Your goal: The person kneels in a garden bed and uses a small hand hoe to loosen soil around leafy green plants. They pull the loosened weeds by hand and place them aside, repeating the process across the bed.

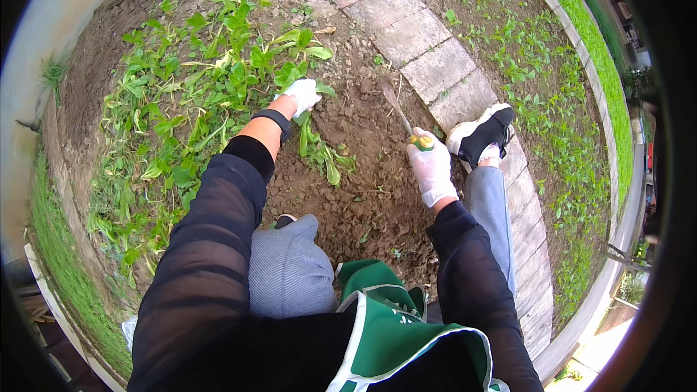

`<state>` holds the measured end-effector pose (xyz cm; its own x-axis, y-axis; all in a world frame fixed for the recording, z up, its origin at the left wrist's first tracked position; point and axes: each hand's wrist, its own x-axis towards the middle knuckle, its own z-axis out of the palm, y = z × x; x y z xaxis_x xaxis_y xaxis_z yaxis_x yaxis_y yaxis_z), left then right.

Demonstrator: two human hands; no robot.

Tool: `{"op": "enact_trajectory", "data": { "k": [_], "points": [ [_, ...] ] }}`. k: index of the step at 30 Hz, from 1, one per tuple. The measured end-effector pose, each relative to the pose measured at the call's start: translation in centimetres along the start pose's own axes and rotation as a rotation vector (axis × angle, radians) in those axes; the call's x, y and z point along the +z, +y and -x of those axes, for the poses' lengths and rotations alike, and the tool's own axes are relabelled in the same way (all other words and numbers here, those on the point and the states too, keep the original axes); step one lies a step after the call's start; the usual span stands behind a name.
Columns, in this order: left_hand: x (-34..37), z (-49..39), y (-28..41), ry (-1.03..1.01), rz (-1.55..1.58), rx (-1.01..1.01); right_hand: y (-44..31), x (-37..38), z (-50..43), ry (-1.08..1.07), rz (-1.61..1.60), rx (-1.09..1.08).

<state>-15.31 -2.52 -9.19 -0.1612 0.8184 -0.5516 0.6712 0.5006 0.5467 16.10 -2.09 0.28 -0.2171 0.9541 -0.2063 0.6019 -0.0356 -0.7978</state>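
Observation:
My left hand (305, 98), in a thin white glove, is closed around a leafy green plant (288, 73) near the edge of the leafy patch; its leaves stick out on both sides of the fist. In my right hand (430, 166), also gloved, is a hand tool (400, 109) with a yellow and green handle and a narrow, soil-coloured metal end, which points away from me over the soil. Below my left hand, a small leafy plant (326, 158) lies low on the brown soil (365, 141). The tool's tip is close to the soil, but contact is unclear.
Dense leafy plants (218, 81) cover the bed at the left. A path of stone slabs (438, 71) curves along the right, with my black and white shoe (482, 130) at its edge. Beyond it grow rows of small plants (572, 174). A green apron (414, 332) hangs before me.

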Motion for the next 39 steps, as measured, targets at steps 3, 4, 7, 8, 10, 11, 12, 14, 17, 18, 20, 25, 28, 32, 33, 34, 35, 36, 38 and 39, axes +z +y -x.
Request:
{"op": "enact_trajectory", "data": {
  "k": [3,4,7,8,10,11,12,14,17,18,20,25,28,32,33,34,35,36,38,39],
  "points": [
    [0.0,0.5,0.3,0.063,0.154,-0.031,-0.6,2.3,-2.4,0.051,0.150,-0.064],
    [0.2,0.6,0.6,0.082,0.220,-0.031,-0.9,3.1,-3.3,0.067,0.171,-0.093],
    [0.2,0.8,1.5,0.132,0.377,-0.032,-1.3,4.7,-5.1,0.047,0.192,-0.118],
    [0.3,0.7,1.8,0.144,0.391,-0.031,-1.1,4.7,-5.1,0.065,0.180,-0.142],
    [0.0,-0.2,2.4,0.183,0.455,-0.046,-0.6,4.2,-4.6,0.053,0.183,-0.131],
    [-0.5,-1.0,2.6,0.209,0.366,0.013,-0.3,3.7,-4.1,0.061,0.155,-0.145],
    [-0.9,-2.0,3.0,0.231,0.277,0.069,0.0,3.0,-3.3,0.032,0.141,-0.158],
    [-1.2,-4.2,4.0,0.268,0.173,0.189,0.6,1.9,-1.3,0.028,0.086,-0.161],
    [-0.8,-7.9,6.7,0.326,-0.061,0.326,1.0,1.1,1.1,0.019,0.111,-0.060],
    [-0.1,-8.6,7.7,0.417,-0.064,0.390,1.0,1.0,1.5,0.012,0.106,-0.041],
    [0.8,-9.7,9.7,0.476,-0.208,0.414,0.9,0.8,2.0,-0.006,0.035,-0.044],
    [3.1,-10.5,12.8,0.348,-0.195,0.149,0.2,0.3,1.8,-0.046,-0.013,0.013],
    [2.7,-10.4,12.0,0.377,-0.136,0.204,0.3,0.0,1.7,-0.060,-0.023,0.046],
    [-0.1,-9.0,8.9,-0.003,0.602,0.097,1.0,-0.1,1.5,0.001,0.004,0.042],
    [-0.8,-7.7,7.6,-0.076,0.743,0.078,1.1,-0.1,1.4,-0.001,0.007,0.038],
    [-1.4,-6.4,6.3,-0.127,0.749,0.054,1.1,0.1,1.1,-0.009,0.019,0.030],
    [-1.9,-5.0,5.0,-0.173,0.759,0.042,1.0,0.3,0.8,-0.008,0.019,0.023],
    [-2.0,-3.4,3.6,-0.207,0.798,0.011,0.8,0.5,0.3,-0.003,0.014,0.000],
    [-1.7,-0.1,1.0,-0.253,0.801,-0.024,0.0,1.0,-1.0,-0.015,0.111,-0.035],
    [-1.3,1.3,0.0,-0.263,0.756,-0.045,-0.4,1.2,-1.9,-0.035,0.179,-0.039]
  ]
}}
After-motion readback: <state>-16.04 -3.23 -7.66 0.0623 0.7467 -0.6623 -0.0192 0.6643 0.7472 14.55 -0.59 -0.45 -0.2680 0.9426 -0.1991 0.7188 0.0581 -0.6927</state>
